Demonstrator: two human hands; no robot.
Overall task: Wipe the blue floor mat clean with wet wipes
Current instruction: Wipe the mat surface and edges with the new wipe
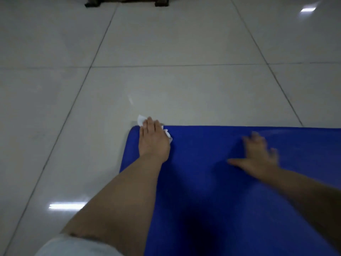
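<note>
Mat (221,182) corner under wipe (141,121) (tiles (166,85) beyond)

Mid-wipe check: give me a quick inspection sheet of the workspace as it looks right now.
Surface: pale glossy tile floor, light glare in two spots.
Job's things: blue mat flat on the floor; white wipe at its far left corner, partly over the edge.
Clutter: nothing seen.
Hands: left hand presses the wipe onto the mat corner; right hand lies open on the mat, fingers spread, blurred.
Cables: nothing seen.
Surroundings: dark furniture base at the top edge; a white sleeve at the bottom left.
</note>
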